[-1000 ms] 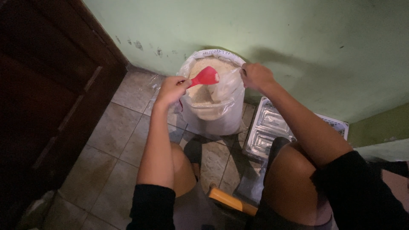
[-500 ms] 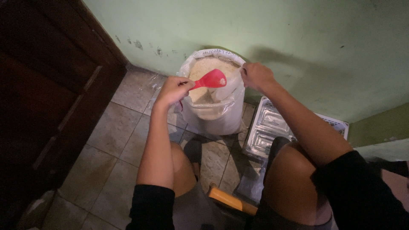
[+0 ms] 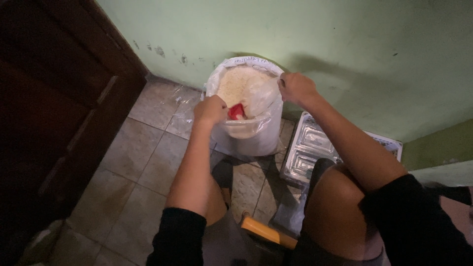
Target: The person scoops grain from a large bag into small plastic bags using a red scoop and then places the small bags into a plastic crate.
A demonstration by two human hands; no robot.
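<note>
Dark wooden door fills the left edge, tiled floor next to it, with crumpled clear plastic lying on the tiles by the wall. Left hand is closed in a fist around the handle of a red scoop, knuckles up, at the near left rim of the sack; only a small red part of the scoop shows past the fingers, low inside the sack opening. White plastic sack stands upright on the floor against the green wall, top rolled open, filled with pale white grain. Right hand is clenched on the right rim of the sack, pinching the plastic edge, fingers curled shut. Right of the sack, a stack of clear plastic compartment trays sits in a white basket on the floor, touching or just beside the sack base, partly hidden behind the right forearm and knee. Yellow-orange bar shows low between the knees; cannot tell what it is. Both sleeves black.
</note>
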